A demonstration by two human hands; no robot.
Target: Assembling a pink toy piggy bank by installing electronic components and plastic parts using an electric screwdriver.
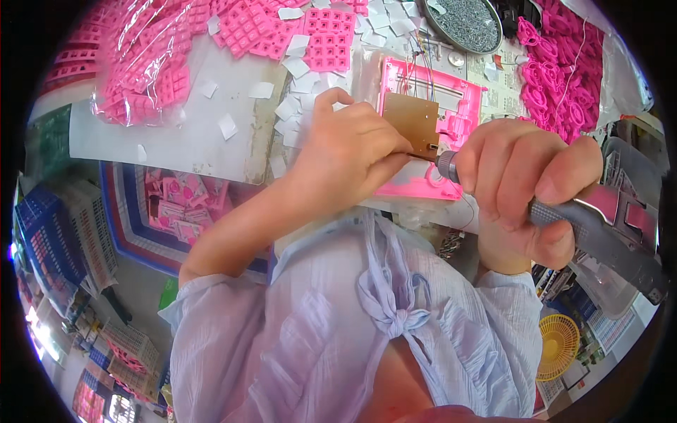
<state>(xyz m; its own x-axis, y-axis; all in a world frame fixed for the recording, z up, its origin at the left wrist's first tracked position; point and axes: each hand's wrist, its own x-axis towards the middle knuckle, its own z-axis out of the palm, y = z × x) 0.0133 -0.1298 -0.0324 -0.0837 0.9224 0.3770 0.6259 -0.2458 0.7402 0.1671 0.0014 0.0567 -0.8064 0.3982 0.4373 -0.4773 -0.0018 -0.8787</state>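
Observation:
My right hand [525,180] is wrapped around a dark grey electric screwdriver [589,222], its metal chuck pointing left. From the chuck a thin bit [422,156] reaches to the fingertips of my left hand [356,144]. Those left fingers are pinched together at the bit's end, and whatever they hold there is hidden. Just beyond both hands lies an open pink plastic housing [390,79]. A brown circuit board [409,118] sits over the housing, with thin coloured wires [421,67] running up from its far side.
Square pink button pads [329,42] and white paper pieces [298,46] cover the far table. A round metal tray of small screws [469,28] stands behind the housing. Pink looped parts [557,77] are heaped far right. A blue-rimmed basket [134,229] holds pink parts below left.

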